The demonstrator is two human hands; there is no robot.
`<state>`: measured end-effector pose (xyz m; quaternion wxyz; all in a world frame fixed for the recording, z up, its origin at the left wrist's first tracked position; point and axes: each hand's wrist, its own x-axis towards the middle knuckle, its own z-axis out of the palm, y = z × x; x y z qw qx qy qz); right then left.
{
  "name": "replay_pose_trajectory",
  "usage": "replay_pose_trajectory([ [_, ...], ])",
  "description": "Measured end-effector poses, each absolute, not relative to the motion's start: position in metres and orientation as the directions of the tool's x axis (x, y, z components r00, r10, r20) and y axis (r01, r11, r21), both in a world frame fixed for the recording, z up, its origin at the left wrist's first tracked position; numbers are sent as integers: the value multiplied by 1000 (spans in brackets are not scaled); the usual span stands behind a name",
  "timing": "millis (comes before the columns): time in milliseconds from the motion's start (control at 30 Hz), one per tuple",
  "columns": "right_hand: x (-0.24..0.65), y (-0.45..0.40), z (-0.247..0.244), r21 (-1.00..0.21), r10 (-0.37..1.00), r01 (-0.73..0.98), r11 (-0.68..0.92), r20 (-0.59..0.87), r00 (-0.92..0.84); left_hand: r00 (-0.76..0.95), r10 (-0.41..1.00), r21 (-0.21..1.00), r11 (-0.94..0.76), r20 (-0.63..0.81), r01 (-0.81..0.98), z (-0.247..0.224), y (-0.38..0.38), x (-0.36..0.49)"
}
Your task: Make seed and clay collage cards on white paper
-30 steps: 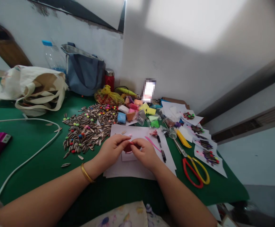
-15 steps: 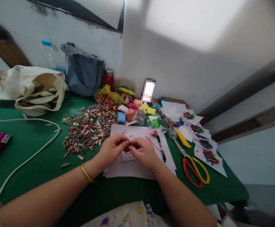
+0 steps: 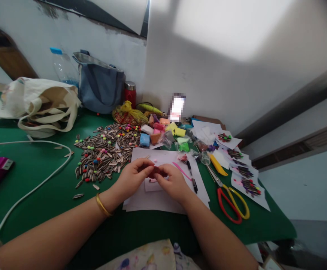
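Observation:
My left hand [image 3: 133,178] and my right hand [image 3: 173,183] meet over a stack of white paper [image 3: 169,203]. Between their fingertips they pinch a small dark red lump of soft clay [image 3: 154,172], partly hidden by the fingers. Beneath the hands lies a smaller white card [image 3: 152,187] with a bit of pink on it. To the right of my right hand, a pink strip [image 3: 182,171] and a black pen [image 3: 194,185] rest on the paper.
Sunflower seeds [image 3: 107,153] mixed with coloured bits are heaped at left. Behind the paper are coloured clay packets [image 3: 144,140]. Scissors [image 3: 228,202], a yellow cutter [image 3: 218,165] and seed-covered cards [image 3: 250,187] lie at right. A white cable [image 3: 44,179] crosses the left side.
The fingertips have shifted slightly, and more of the dark red lump shows between them. Both arms stay in nearly the same place.

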<state>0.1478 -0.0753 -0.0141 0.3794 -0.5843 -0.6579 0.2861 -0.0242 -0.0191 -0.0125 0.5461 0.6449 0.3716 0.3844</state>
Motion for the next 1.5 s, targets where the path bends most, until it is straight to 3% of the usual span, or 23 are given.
replay_pose_trajectory([
  [167, 148, -75, -16, -819, 980, 553, 155, 197, 17, 529, 847, 986, -130, 58, 100, -9, -19, -24],
  [367, 149, -75, -13, -850, 987, 509, 138, 161, 0, 529, 847, 989, -119, 54, 89, -10, -18, -25],
  [800, 149, -76, -10, -784, 962, 565, 259, 260, -80, 541, 841, 992, -86, 21, 95, -8, -19, -26],
  [1167, 146, -76, -9, -814, 979, 547, 198, 187, -77, 490, 859, 950, -263, 151, 169, -10, -18, -28],
  [1500, 145, -77, -10, -802, 979, 564, 198, 190, -73, 508, 857, 970, -188, 84, 156, -8, -18, -26],
])
